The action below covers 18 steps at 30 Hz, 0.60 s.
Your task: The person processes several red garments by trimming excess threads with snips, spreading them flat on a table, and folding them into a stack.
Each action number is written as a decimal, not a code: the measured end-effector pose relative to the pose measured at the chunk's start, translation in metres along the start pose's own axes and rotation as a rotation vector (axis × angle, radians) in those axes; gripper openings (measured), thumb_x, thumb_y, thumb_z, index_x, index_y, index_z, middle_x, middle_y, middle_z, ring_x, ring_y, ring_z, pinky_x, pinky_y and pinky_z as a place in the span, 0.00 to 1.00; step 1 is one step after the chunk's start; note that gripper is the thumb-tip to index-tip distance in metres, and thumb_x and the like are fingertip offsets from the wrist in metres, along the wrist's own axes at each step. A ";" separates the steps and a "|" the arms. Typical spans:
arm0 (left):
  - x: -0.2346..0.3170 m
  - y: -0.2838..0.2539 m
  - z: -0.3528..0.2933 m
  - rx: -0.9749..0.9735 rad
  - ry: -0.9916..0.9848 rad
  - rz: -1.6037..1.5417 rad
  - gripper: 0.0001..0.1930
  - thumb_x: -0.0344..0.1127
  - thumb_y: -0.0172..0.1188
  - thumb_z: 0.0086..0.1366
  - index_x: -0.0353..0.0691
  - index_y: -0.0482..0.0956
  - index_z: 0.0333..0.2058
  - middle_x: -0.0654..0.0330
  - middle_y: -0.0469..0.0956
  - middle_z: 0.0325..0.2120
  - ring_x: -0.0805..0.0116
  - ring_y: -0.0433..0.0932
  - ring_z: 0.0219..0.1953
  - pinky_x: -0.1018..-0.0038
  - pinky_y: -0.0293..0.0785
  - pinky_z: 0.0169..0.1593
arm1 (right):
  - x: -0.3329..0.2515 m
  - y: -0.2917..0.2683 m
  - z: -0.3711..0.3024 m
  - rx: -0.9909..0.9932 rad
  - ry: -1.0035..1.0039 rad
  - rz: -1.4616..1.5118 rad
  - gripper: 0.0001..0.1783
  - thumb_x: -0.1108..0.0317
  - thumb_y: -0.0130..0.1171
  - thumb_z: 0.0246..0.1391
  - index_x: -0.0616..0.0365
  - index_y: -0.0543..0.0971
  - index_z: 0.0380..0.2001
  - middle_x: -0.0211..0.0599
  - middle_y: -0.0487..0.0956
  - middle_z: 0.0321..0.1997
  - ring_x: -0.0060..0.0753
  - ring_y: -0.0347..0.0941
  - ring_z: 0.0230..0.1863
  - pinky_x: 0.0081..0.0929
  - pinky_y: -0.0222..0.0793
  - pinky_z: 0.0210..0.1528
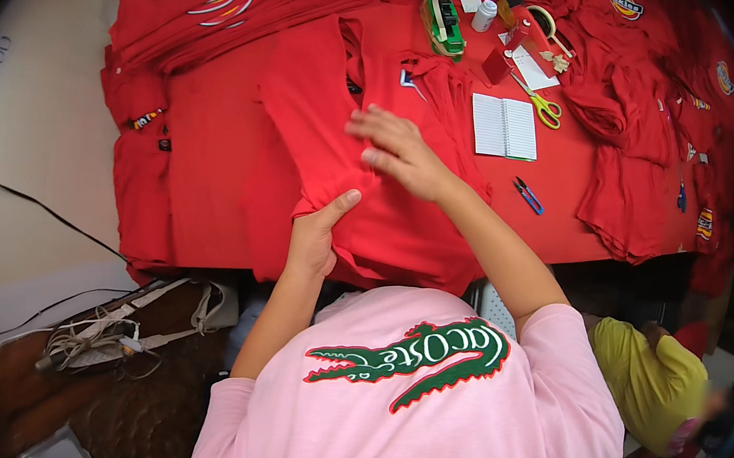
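The left hand [314, 239] grips the red garment [403, 233], presumably to steady it; the right hand [404, 154] has open fingers [388, 126], contact too blurred to tell.

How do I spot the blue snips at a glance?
On the red table, find the open spiral notebook, right of centre. Just below its right page, towards the table's near edge, lie the blue snips. Unlike the larger, yellow-handled scissors by the notebook's top right corner, they're small and blue.
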<state>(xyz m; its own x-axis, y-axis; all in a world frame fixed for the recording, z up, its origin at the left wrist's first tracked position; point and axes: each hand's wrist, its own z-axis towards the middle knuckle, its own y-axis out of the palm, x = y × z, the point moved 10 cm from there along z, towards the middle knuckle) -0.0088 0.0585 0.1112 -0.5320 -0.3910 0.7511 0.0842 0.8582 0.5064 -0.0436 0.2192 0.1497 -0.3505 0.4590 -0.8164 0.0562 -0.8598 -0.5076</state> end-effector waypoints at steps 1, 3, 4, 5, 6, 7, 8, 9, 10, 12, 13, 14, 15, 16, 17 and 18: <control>0.009 0.002 -0.006 -0.029 0.033 0.065 0.17 0.28 0.68 0.65 0.33 0.80 0.52 0.57 0.82 0.49 0.66 0.80 0.52 0.69 0.76 0.59 | -0.005 0.018 -0.003 -0.151 0.013 -0.031 0.12 0.61 0.61 0.64 0.58 0.81 0.43 0.34 0.80 0.47 0.35 0.72 0.59 0.35 0.63 0.64; 0.020 -0.002 -0.020 -0.071 0.095 0.176 0.14 0.28 0.67 0.66 0.34 0.82 0.50 0.58 0.84 0.46 0.68 0.81 0.49 0.72 0.77 0.56 | -0.012 0.026 -0.013 -0.256 0.094 0.165 0.12 0.61 0.61 0.65 0.59 0.79 0.35 0.33 0.79 0.37 0.34 0.75 0.49 0.34 0.65 0.55; 0.023 -0.006 -0.024 -0.040 0.143 0.171 0.12 0.30 0.67 0.67 0.34 0.83 0.48 0.59 0.84 0.45 0.70 0.81 0.47 0.73 0.76 0.54 | -0.018 0.031 -0.018 -0.310 0.135 0.263 0.13 0.61 0.61 0.65 0.60 0.79 0.32 0.32 0.78 0.32 0.33 0.76 0.45 0.34 0.66 0.51; 0.024 -0.012 -0.028 0.001 0.195 0.157 0.11 0.32 0.67 0.67 0.35 0.83 0.46 0.60 0.84 0.43 0.72 0.81 0.45 0.74 0.76 0.52 | -0.021 0.036 -0.022 -0.243 0.267 0.468 0.15 0.61 0.63 0.63 0.60 0.76 0.27 0.35 0.74 0.23 0.38 0.74 0.33 0.37 0.63 0.41; 0.020 -0.016 -0.030 0.037 0.243 0.140 0.10 0.34 0.67 0.68 0.35 0.84 0.44 0.60 0.85 0.41 0.73 0.81 0.43 0.76 0.76 0.50 | -0.041 0.026 -0.021 -0.107 0.129 0.267 0.14 0.62 0.64 0.61 0.59 0.76 0.26 0.36 0.74 0.24 0.40 0.74 0.33 0.37 0.63 0.40; 0.015 -0.023 -0.030 0.123 0.275 0.110 0.12 0.36 0.64 0.70 0.35 0.84 0.46 0.61 0.84 0.42 0.74 0.81 0.43 0.75 0.77 0.49 | -0.066 0.019 -0.022 0.033 -0.009 0.069 0.13 0.63 0.64 0.60 0.59 0.76 0.26 0.37 0.74 0.24 0.41 0.74 0.34 0.38 0.64 0.38; 0.009 -0.032 -0.028 0.209 0.309 0.077 0.14 0.39 0.62 0.72 0.35 0.83 0.48 0.61 0.84 0.43 0.75 0.81 0.42 0.74 0.77 0.49 | -0.097 0.017 -0.027 0.173 -0.149 -0.127 0.13 0.63 0.65 0.58 0.59 0.76 0.26 0.38 0.74 0.25 0.43 0.73 0.34 0.38 0.64 0.37; -0.015 -0.046 -0.021 0.304 0.173 -0.018 0.16 0.42 0.58 0.75 0.36 0.82 0.50 0.64 0.83 0.42 0.76 0.80 0.42 0.75 0.76 0.48 | -0.138 0.024 -0.040 0.273 -0.334 -0.178 0.10 0.66 0.65 0.55 0.58 0.75 0.27 0.40 0.73 0.27 0.46 0.72 0.32 0.40 0.64 0.35; -0.018 -0.047 -0.021 0.253 0.249 -0.039 0.15 0.46 0.62 0.72 0.39 0.83 0.40 0.69 0.75 0.27 0.76 0.75 0.29 0.74 0.75 0.38 | -0.155 0.053 -0.050 0.181 -0.405 -0.318 0.08 0.66 0.64 0.54 0.56 0.75 0.30 0.38 0.76 0.29 0.42 0.74 0.33 0.39 0.66 0.37; -0.003 -0.048 -0.034 0.251 0.597 0.434 0.15 0.45 0.56 0.75 0.41 0.80 0.49 0.64 0.80 0.41 0.72 0.79 0.41 0.73 0.76 0.47 | -0.170 0.073 -0.067 0.171 -0.518 -0.307 0.07 0.67 0.63 0.54 0.55 0.74 0.30 0.40 0.75 0.29 0.42 0.74 0.32 0.40 0.66 0.35; -0.007 -0.045 -0.032 0.234 0.568 0.366 0.16 0.45 0.54 0.75 0.42 0.79 0.51 0.61 0.82 0.46 0.71 0.81 0.45 0.72 0.76 0.51 | -0.154 0.069 -0.064 0.225 -0.459 -0.342 0.07 0.67 0.62 0.55 0.55 0.74 0.29 0.40 0.74 0.28 0.43 0.74 0.32 0.40 0.67 0.35; -0.037 -0.023 -0.023 0.186 0.130 -0.313 0.14 0.44 0.54 0.75 0.42 0.79 0.50 0.61 0.82 0.47 0.69 0.81 0.45 0.71 0.76 0.51 | -0.131 0.058 -0.058 0.277 -0.396 -0.377 0.07 0.68 0.62 0.55 0.56 0.73 0.28 0.40 0.74 0.28 0.44 0.74 0.32 0.41 0.68 0.35; -0.024 -0.018 -0.042 0.325 0.220 -0.213 0.12 0.44 0.54 0.74 0.44 0.79 0.46 0.60 0.81 0.46 0.69 0.82 0.43 0.72 0.77 0.51 | -0.111 0.042 -0.052 0.332 -0.285 -0.338 0.08 0.69 0.62 0.54 0.56 0.73 0.28 0.40 0.73 0.27 0.46 0.74 0.32 0.44 0.69 0.35; -0.028 -0.019 -0.043 0.249 0.178 -0.211 0.12 0.44 0.54 0.74 0.43 0.79 0.47 0.60 0.81 0.46 0.69 0.82 0.43 0.72 0.77 0.51 | -0.107 0.043 -0.057 0.327 -0.251 -0.314 0.07 0.69 0.62 0.53 0.56 0.73 0.29 0.42 0.73 0.28 0.48 0.74 0.32 0.45 0.70 0.36; -0.033 -0.025 -0.039 0.173 0.138 -0.216 0.13 0.44 0.54 0.74 0.43 0.79 0.47 0.60 0.81 0.46 0.69 0.82 0.43 0.72 0.77 0.51 | -0.127 0.049 -0.067 0.323 -0.365 -0.268 0.08 0.68 0.63 0.53 0.57 0.74 0.30 0.42 0.74 0.28 0.48 0.74 0.32 0.44 0.70 0.35; -0.039 -0.031 -0.037 0.095 0.095 -0.223 0.13 0.44 0.54 0.74 0.43 0.79 0.47 0.60 0.81 0.46 0.69 0.82 0.43 0.72 0.77 0.51 | -0.154 0.057 -0.082 0.317 -0.477 -0.225 0.09 0.67 0.63 0.52 0.57 0.74 0.32 0.42 0.74 0.29 0.47 0.74 0.32 0.43 0.70 0.35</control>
<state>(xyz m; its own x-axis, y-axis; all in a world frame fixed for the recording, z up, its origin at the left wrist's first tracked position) 0.0407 0.0348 0.0815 -0.4467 -0.5996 0.6640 -0.1084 0.7730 0.6251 0.0906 0.1181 0.2238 -0.7051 0.5495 -0.4482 -0.3231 -0.8116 -0.4867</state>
